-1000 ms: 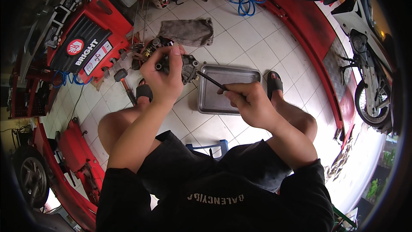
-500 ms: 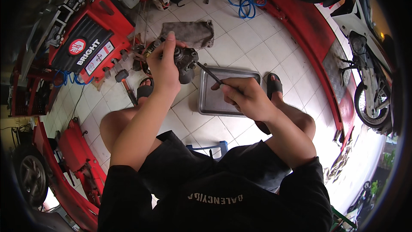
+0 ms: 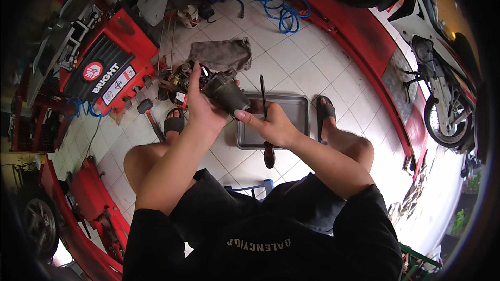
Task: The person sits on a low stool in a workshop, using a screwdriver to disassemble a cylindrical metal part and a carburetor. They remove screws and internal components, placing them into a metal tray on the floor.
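Note:
My left hand (image 3: pixel 204 105) holds a dark metal part with a cylindrical body (image 3: pixel 226 91), thumb raised along its left side. My right hand (image 3: pixel 271 123) grips a screwdriver (image 3: pixel 269 154), its dark shaft upright and its brownish handle below my fingers, while its thumb reaches to the lower end of the cylinder. Under both, a grey metal tray (image 3: pixel 299 135) lies on the tiles, partly hidden by my right hand. Beyond the part are a crumpled grey cloth (image 3: pixel 221 52) and a cluster of small parts (image 3: pixel 177 91) on the left, mostly hidden.
A red-and-black machine (image 3: pixel 112 47) and a hammer (image 3: pixel 153 119) are on the left, with a loose wheel or tyre (image 3: pixel 36 218) lower down. A coiled blue hose (image 3: pixel 281 8), red lift platform (image 3: pixel 364 47) and motorcycle (image 3: pixel 437 104) are at the back and right. My sandalled feet flank the tray.
The metal part has turned, so its cylinder points down-right. The screwdriver has left the part and swung upright. My right hand has moved left, thumb toward the cylinder.

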Tool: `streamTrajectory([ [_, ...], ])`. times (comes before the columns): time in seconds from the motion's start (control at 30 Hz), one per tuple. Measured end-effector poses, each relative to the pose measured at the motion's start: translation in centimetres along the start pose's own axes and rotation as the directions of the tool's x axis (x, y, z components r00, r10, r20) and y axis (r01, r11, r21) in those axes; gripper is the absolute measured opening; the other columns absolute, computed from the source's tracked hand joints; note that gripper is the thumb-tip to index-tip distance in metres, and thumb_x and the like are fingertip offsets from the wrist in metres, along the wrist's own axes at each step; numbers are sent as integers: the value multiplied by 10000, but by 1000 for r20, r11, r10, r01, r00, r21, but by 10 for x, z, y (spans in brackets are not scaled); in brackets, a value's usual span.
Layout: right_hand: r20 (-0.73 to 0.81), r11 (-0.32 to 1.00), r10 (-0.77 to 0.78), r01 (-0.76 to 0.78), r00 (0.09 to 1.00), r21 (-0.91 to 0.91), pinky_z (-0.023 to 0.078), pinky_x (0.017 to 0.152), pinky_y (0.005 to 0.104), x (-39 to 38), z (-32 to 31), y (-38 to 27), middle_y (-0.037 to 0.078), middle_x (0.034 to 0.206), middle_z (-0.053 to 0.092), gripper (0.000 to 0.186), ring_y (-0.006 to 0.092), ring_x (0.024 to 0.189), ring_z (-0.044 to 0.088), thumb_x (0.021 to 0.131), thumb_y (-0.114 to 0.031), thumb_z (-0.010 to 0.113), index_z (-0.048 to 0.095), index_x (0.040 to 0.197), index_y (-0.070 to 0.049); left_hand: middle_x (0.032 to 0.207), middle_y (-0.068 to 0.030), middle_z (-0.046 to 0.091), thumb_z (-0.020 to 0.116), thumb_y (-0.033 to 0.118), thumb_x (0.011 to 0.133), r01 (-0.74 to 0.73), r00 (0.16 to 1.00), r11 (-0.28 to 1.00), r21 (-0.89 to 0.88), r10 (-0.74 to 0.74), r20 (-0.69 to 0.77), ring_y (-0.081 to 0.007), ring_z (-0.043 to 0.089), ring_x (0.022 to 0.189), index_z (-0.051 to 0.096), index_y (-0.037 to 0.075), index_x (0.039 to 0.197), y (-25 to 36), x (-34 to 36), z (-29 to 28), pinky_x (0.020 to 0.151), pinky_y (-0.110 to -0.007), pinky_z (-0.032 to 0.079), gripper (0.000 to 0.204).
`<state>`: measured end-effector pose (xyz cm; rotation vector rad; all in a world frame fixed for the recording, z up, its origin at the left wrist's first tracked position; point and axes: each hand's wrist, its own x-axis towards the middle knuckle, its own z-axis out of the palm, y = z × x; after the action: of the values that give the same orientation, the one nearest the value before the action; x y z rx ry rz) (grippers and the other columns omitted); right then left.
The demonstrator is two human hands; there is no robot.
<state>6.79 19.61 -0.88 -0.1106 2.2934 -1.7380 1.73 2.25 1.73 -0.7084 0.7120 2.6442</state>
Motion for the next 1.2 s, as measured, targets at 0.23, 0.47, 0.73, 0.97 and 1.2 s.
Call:
streamTrajectory([
  [0.23,123,853,233,-264,965,450,324,462,265,2,-15,-3,25,720,575,477,75,492,415,901,-448,764,667,953,15,1161,-138,641,578,594,937,-141,960,984,113,108,259,-337,595,1158,536,12,1298,-15,3,-4,1065,-468,426,686],
  [0.47,240,553,121,-266,963,790,192,434,236,2,-37,3,-20,704,483,281,21,462,248,974,-316,702,603,911,-60,1314,-98,556,523,557,965,-196,942,957,215,122,314,-268,531,1194,511,13,1380,1,-2,-3,1135,-436,352,684],
  [0.73,210,537,72,-215,975,816,196,440,237,-3,-46,-2,-24,706,469,305,21,475,243,988,-357,675,605,919,-68,1482,-164,459,448,707,933,113,820,993,30,-110,561,-342,427,1388,394,-17,1488,8,-1,0,1213,-499,282,914],
  [0.97,208,575,22,-183,978,798,197,453,234,-10,-59,-1,-22,721,450,378,37,499,244,970,-432,658,571,1031,-69,1618,-218,289,392,825,890,48,740,998,51,-70,668,-346,296,1496,241,0,1573,14,-13,15,1252,-504,198,1082],
  [1.2,218,597,-4,-173,976,784,210,447,226,-12,-65,4,-33,722,432,506,39,499,238,958,-499,634,575,1148,-34,1639,-216,245,393,871,852,105,706,993,50,-110,699,-359,257,1515,180,23,1596,17,-14,16,1253,-532,168,1147],
])
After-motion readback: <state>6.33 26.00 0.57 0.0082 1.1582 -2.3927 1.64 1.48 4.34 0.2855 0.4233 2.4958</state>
